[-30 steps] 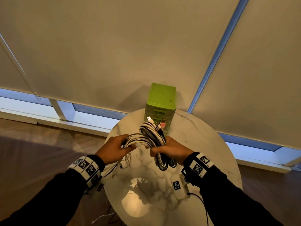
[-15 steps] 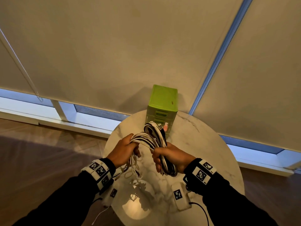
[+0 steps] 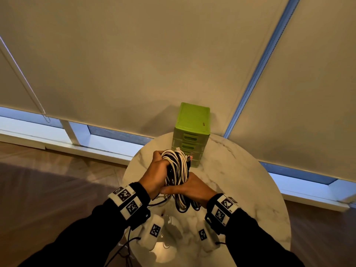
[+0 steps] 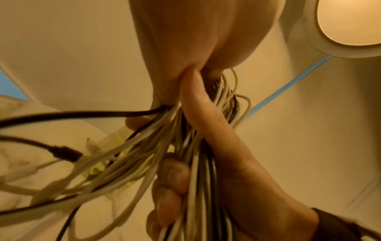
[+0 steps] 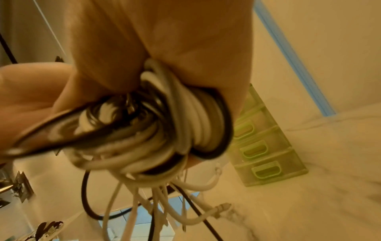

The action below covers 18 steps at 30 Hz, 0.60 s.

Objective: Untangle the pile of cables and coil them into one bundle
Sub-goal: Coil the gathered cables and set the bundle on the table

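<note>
**Both hands wrapped round one coil above the marble table**

Nearest, two dark sleeves with marker-printed wristbands reach in over the round marble table [image 3: 240, 180], whose pale veined top gleams with a bright reflection at its 6 o'clock edge. Thin dark leads trail off the near rim.

Just above the tabletop's centre, the left hand [image 3: 156, 176] and the right hand [image 3: 189, 187] meet on the cable bundle [image 3: 178, 168], a loop of white and black cords held clear of the surface. The left hand's fingers are curled round the loop's 9 o'clock side; the right hand clasps its lower part at about 5 o'clock, thumb laid across the strands. From the left wrist, that thumb [image 4: 206, 117] presses over the gathered cords [image 4: 191, 179]. From the right wrist, the coil [image 5: 164, 127] sits jammed in the palm, loose ends dangling below, somewhat blurred. Plug ends stick up at the loop's 1 o'clock.

Beyond, at the table's 12 o'clock edge, stands a small green drawer unit [image 3: 190, 135].

Behind it hang cream roller blinds [image 3: 134, 64], a strip of bluish window [image 3: 115, 132] showing beneath them. Wood floor [image 3: 48, 189] lies at 9 o'clock.
</note>
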Each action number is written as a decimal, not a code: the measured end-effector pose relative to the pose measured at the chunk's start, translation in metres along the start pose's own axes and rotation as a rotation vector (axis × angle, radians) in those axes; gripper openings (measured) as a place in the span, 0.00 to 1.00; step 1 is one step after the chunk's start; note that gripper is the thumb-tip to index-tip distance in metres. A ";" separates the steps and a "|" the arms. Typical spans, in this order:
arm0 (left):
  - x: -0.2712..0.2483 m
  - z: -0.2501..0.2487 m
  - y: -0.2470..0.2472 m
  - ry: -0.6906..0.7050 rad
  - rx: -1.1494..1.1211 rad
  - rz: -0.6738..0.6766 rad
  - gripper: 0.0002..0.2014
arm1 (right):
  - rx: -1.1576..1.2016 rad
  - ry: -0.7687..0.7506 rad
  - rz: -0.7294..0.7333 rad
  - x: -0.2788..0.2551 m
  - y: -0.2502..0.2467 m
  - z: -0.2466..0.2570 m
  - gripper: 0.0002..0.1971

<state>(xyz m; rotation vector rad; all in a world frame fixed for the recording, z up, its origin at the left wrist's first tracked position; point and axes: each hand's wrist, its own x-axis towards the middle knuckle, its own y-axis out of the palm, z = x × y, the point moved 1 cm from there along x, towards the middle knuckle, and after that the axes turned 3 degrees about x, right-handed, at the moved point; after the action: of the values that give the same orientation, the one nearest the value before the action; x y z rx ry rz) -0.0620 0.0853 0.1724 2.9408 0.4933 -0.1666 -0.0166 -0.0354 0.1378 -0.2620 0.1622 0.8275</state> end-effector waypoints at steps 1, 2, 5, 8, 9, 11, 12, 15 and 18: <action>-0.001 -0.001 0.001 0.020 0.003 0.018 0.14 | -0.053 0.010 0.001 0.002 -0.003 0.000 0.22; -0.002 -0.003 0.002 0.027 -0.012 0.024 0.15 | -0.120 0.027 0.002 0.005 -0.007 0.000 0.23; 0.000 -0.001 0.002 0.032 -0.090 0.063 0.14 | -0.291 0.014 -0.050 0.008 -0.015 0.004 0.22; 0.009 0.005 0.001 0.051 -0.114 0.104 0.10 | -0.360 -0.159 -0.130 0.012 -0.015 0.005 0.25; 0.018 0.013 -0.002 0.018 -0.146 0.075 0.12 | -0.327 -0.169 -0.134 0.012 -0.016 0.005 0.25; 0.025 0.016 -0.002 -0.043 -0.178 0.046 0.18 | -0.203 -0.130 -0.102 0.012 -0.016 0.004 0.23; 0.023 0.012 0.000 -0.049 -0.199 0.047 0.19 | -0.148 -0.116 -0.099 0.013 -0.016 0.002 0.21; 0.024 0.010 0.003 -0.069 -0.179 0.080 0.19 | 0.000 -0.133 -0.112 0.006 -0.016 0.006 0.19; 0.026 0.003 -0.001 -0.009 0.065 0.193 0.14 | 0.102 -0.095 -0.098 0.002 -0.014 0.006 0.13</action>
<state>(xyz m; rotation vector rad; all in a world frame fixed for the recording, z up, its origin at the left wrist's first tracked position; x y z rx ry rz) -0.0378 0.0939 0.1663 3.0273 0.2045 -0.1762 -0.0044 -0.0417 0.1460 -0.1339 0.1015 0.7303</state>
